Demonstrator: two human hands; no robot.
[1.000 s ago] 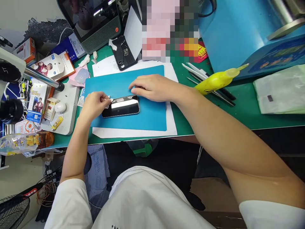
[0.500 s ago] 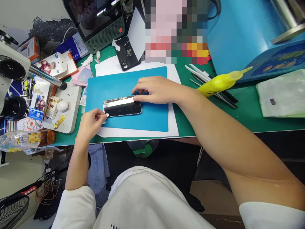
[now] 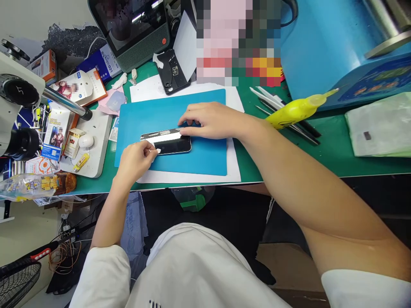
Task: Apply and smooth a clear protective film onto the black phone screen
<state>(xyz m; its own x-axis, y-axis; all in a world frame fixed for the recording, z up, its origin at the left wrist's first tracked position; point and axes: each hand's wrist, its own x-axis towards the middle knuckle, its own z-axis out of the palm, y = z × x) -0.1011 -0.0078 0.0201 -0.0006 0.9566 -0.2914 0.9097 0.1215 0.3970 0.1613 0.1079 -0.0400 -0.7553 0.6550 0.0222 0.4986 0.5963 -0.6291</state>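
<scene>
A dark, glossy phone [image 3: 173, 147] lies flat on the blue mat [image 3: 205, 162], a bright reflection running along its length. My left hand [image 3: 136, 160] is closed in a pinch on a small white wipe [image 3: 158, 151], which touches the near side of the phone's glass and covers its near left corner. At the far right part of the phone, my right hand [image 3: 208, 119] holds it steady, thumb on its edge and curled fingers just beyond.
White paper [image 3: 236, 160] lies under the mat. To the left stand a microscope [image 3: 24, 90] on a pale base and a bottle [image 3: 41, 184]. A black phone housing [image 3: 170, 77] lies behind. At right are a yellow squeeze bottle [image 3: 293, 112], slim tools and a blue machine [image 3: 321, 51].
My left hand has slid right with the white wipe, from the phone's near left corner onto the glass along its near side. My right hand stays in place on the phone.
</scene>
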